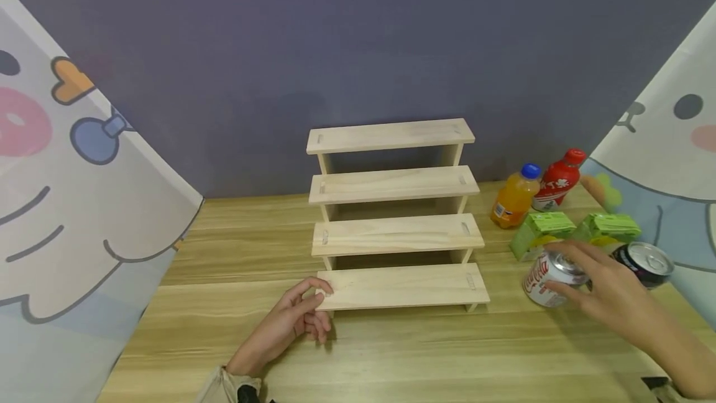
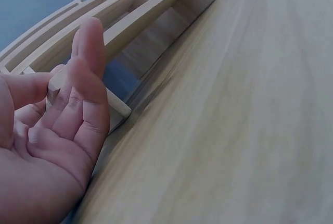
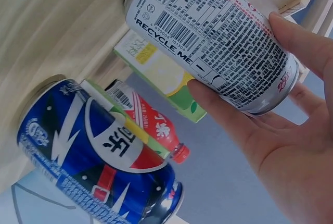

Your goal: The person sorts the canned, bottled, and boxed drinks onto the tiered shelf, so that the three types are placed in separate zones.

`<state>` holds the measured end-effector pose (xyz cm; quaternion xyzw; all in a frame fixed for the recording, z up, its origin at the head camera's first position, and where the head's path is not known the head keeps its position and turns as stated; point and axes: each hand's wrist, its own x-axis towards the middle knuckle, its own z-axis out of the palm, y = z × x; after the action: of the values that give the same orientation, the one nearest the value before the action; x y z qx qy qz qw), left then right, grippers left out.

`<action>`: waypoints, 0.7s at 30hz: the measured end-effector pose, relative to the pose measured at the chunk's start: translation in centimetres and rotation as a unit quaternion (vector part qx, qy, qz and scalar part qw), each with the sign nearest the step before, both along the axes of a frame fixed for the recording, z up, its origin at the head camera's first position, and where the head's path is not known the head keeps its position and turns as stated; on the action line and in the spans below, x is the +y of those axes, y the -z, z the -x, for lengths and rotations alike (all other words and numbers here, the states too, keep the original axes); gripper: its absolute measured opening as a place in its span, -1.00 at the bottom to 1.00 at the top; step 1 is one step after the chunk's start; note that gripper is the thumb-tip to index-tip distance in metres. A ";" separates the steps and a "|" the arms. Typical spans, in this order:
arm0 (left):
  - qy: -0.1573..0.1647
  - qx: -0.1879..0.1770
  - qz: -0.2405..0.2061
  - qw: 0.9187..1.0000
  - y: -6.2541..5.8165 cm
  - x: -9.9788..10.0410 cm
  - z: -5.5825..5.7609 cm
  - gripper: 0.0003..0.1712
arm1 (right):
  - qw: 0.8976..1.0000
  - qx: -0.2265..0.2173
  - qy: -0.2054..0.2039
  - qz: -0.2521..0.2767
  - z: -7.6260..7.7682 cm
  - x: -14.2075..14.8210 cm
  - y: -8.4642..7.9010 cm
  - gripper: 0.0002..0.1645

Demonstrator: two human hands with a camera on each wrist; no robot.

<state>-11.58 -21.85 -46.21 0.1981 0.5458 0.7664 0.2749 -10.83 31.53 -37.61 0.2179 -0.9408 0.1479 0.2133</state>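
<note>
A stepped wooden display rack [image 1: 397,235] with several tiers stands in the middle of the table. At its lowest board's left end, my left hand [image 1: 293,313] pinches the corner between thumb and forefinger; the left wrist view shows the other fingers [image 2: 88,114] loosely bent beside the board's end. On the right, my right hand [image 1: 621,291] holds a silver-white Coca-Cola can [image 1: 550,282] near its top. The right wrist view shows the thumb and fingers spread round the can [image 3: 208,41], its printed label facing that camera.
A dark blue Pepsi can [image 3: 99,151] stands right of the silver can. Behind are two green drink cartons [image 1: 545,229], an orange juice bottle [image 1: 514,199] with a blue cap, and a red bottle [image 1: 557,182]. A grey wall [image 1: 358,36] backs the wooden table [image 1: 235,247].
</note>
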 end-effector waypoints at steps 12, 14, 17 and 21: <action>-0.001 -0.005 0.000 1.000 -0.1 -0.1 -0.2 -0.67 | 1.000 0.016 -0.019 -0.007 0.1 -2.0 -3.0 -0.13; -0.001 -0.003 -0.003 1.000 0.0 0.0 -0.2 -0.65 | 0.999 0.022 -0.031 -0.008 0.3 -2.2 -3.7 -0.12; -0.001 -0.002 -0.006 1.000 0.0 0.0 -0.2 -0.64 | 0.999 0.026 -0.041 -0.006 0.6 -2.6 -4.6 -0.11; 0.003 0.008 -0.012 1.000 0.0 0.1 -0.2 -0.62 | 0.999 0.026 -0.032 -0.005 1.2 -3.3 -5.8 -0.08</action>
<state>-11.38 -21.74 -46.16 0.2093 0.5380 0.7706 0.2700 -11.99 28.19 -31.84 0.2530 -0.9281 0.1443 0.2319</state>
